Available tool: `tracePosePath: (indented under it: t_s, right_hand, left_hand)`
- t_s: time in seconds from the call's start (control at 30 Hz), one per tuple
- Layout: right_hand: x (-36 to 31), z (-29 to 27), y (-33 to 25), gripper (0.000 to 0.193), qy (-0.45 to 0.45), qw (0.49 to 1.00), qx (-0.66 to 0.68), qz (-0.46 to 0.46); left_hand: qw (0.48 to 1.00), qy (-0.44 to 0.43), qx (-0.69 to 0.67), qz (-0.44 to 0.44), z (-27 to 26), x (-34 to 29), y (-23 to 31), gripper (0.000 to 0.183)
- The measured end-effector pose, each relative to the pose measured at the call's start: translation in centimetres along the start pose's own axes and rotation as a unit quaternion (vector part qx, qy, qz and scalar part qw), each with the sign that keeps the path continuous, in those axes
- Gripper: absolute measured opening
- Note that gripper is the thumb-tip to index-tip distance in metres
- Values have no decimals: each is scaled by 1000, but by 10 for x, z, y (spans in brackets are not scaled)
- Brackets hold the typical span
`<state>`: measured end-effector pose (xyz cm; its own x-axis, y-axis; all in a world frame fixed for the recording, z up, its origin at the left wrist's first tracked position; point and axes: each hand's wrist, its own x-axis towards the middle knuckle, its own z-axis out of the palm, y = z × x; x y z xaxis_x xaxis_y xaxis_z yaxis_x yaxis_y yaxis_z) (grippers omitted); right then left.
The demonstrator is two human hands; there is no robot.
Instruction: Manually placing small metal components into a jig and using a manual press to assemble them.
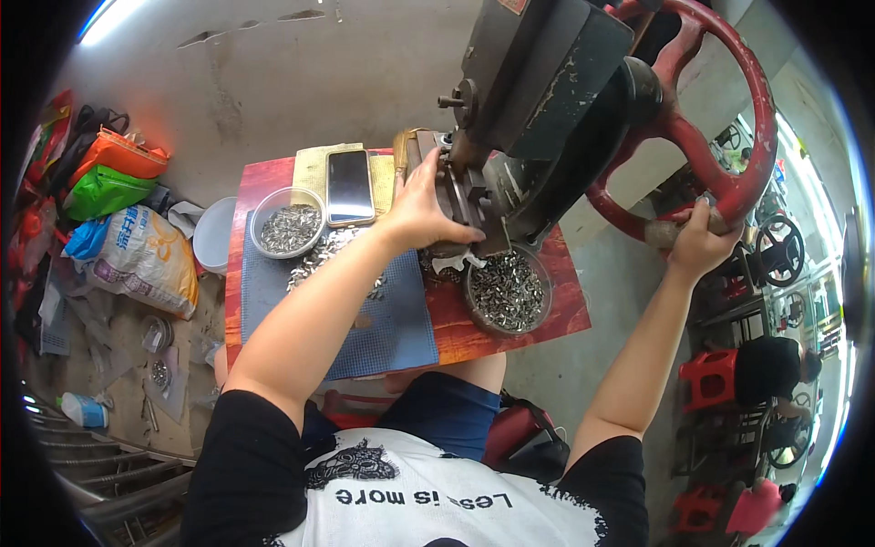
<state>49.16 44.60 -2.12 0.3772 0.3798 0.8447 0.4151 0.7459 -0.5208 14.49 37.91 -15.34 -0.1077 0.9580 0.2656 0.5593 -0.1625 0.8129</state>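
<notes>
My left hand (427,211) lies against the steel die block (467,196) of a dark green hand press (547,82). Its thumb and fingers are spread apart along the block; whether a small part sits under the fingertips is hidden. On the right, my right hand (709,239) is closed around the grip (663,233) at the lower rim of the press's large red wheel (758,118). Below the die stands a clear round tub (470,308) full of small shiny metal pieces (507,290), with a scrap of white material (453,263) by its rim.
Another clear tub (258,219) of metal pieces, a phone (350,185) and loose pieces (330,260) occupy the table's left side, partly on a blue mat (383,330). Bags (146,255) pile up at the left wall. Far right, a person (770,369) sits near other wheels.
</notes>
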Motion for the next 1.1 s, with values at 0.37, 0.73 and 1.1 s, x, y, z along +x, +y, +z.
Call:
tracePosePath:
  t_s: [0.37,0.73,1.1]
  right_hand:
    - [-30,7,20,43,57,998,-7,2]
    - [-121,-33,-14,45,-94,968,-16,233]
    - [-176,-12,-47,30,-393,823,19,410]
  left_hand:
    - [991,127,37,28,21,-46,22,137]
    - [955,191,88,208,17,-55,52,141]
    - [960,65,116,248,41,-89,78,133]
